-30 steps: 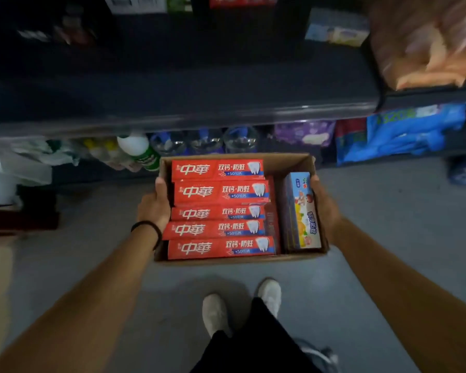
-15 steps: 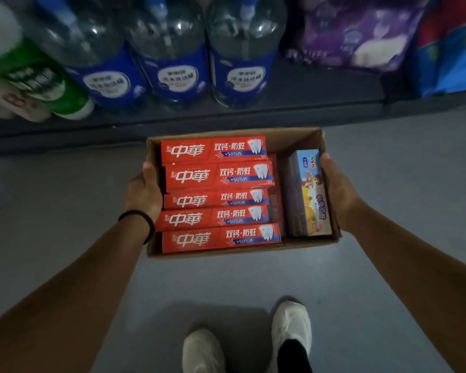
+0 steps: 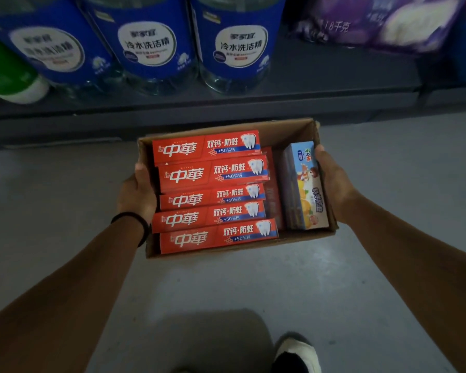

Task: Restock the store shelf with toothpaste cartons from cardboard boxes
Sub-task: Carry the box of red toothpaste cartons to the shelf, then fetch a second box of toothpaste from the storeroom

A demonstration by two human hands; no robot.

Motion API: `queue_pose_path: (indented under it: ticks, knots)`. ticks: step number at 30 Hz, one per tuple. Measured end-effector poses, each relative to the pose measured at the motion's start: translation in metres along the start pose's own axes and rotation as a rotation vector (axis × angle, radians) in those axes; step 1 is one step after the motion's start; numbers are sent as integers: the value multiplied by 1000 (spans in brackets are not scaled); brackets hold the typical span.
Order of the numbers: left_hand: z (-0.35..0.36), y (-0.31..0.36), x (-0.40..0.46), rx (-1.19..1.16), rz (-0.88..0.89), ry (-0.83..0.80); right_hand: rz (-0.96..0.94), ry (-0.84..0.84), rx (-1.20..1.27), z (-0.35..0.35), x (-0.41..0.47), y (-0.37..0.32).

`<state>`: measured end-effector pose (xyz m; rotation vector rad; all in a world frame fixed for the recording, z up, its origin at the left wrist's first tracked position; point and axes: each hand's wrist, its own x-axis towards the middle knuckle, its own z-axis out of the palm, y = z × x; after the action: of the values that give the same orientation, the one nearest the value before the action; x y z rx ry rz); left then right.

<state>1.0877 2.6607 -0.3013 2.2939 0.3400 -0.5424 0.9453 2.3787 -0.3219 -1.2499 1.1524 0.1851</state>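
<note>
An open cardboard box (image 3: 293,131) sits in the middle of the frame, held up over the grey floor (image 3: 388,184) from both short sides: the left hand (image 3: 137,193) grips its left wall with the thumb over the rim, a black band (image 3: 136,219) round that wrist, and the right hand (image 3: 334,184) clasps the right wall with the thumb tip curled over the top edge by the far corner. Inside, five red toothpaste cartons (image 3: 213,192) lie flat in a row from the far wall to the near wall, filling the left and centre of the box, with more red cartons showing beneath them at their right ends. Along the right wall stands a pale blue children's toothpaste carton (image 3: 307,189) with cartoon and orange artwork, turned lengthwise, touching the red stack. A bare patch of box bottom shows at the far right corner. Just beyond the box's far edge runs the dark lip of the bottom shelf (image 3: 226,103) across the upper frame; on it stand three big clear jugs with blue labels (image 3: 148,47), a green and white bottle (image 3: 14,79) at the upper left, and a purple bag (image 3: 374,22) at the upper right. Open floor spreads on both sides of the box and below it, where a white shoe (image 3: 299,351) shows at the bottom edge
</note>
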Motion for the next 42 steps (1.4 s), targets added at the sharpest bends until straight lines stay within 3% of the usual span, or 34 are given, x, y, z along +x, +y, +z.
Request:
queue_pose_path:
  ticks: [9, 12, 15, 20, 25, 32, 37, 42]
  knots:
    - [6, 3, 6, 20, 15, -50, 37, 11, -64, -3, 9, 7]
    - [1, 10, 5, 67, 34, -28, -46, 74, -153, 2, 2, -4]
    - [-12, 24, -9, 278, 105, 4, -191, 155, -395, 4, -18, -15]
    - [-50, 77, -59, 729, 348, -125, -271, 119, -1038, -3, -95, -64]
    - [-106, 168, -146, 1016, 595, -256, -355, 176, -1323, -23, -194, -127]
    - [-190, 333, -266, 1129, 889, -269, -389, 340, -1337, -86, -357, -250]
    - [-262, 448, -385, 1128, 1134, -236, -378, 567, -1227, -160, -519, -331]
    - [-291, 498, -464, 1095, 1215, -213, -340, 682, -1153, -206, -614, -354]
